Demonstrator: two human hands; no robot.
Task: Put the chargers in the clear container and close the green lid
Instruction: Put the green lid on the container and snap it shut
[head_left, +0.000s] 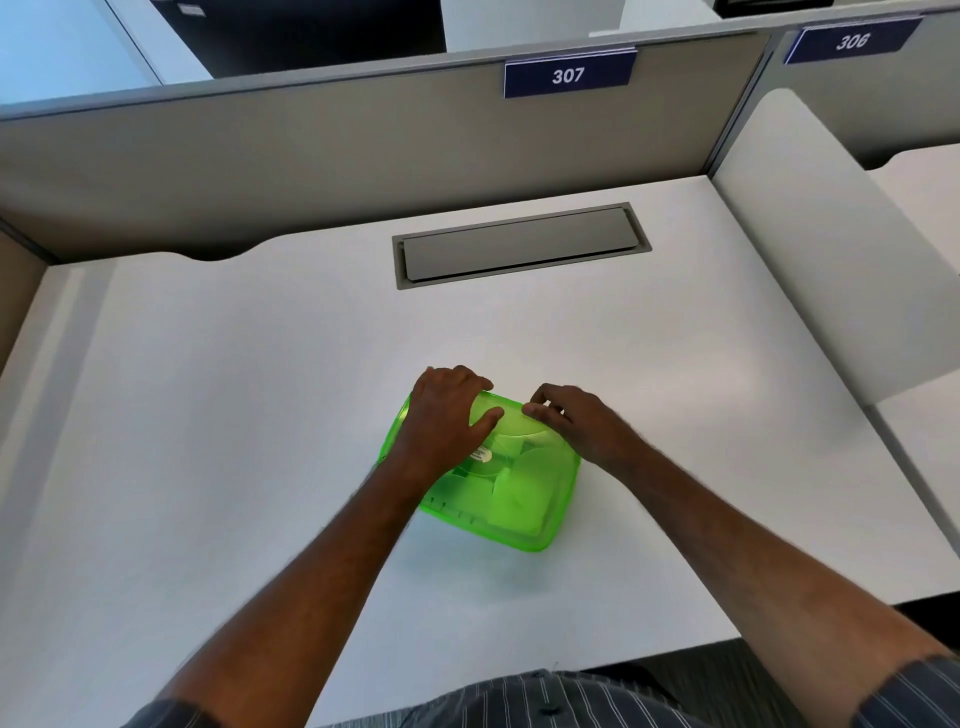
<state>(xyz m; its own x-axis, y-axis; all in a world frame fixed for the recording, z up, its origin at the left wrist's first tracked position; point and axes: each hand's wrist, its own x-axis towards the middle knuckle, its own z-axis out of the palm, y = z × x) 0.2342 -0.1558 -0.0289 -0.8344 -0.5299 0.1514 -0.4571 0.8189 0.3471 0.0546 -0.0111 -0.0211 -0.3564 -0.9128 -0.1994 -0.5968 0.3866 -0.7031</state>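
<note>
A translucent green lid (524, 499) lies on top of the container near the middle of the white desk (234, 415). Pale shapes, probably the chargers (514, 496), show through the lid. My left hand (447, 415) lies palm down on the lid's far left part, fingers curled over its far edge. My right hand (576, 421) presses its fingertips on the lid's far right edge. The container's clear walls are mostly hidden under the lid and my hands.
A grey cable hatch (519, 247) is set into the desk behind the container. Beige partition walls (311, 156) stand at the back, with a white divider (810, 249) on the right. Signs read 307 and 306.
</note>
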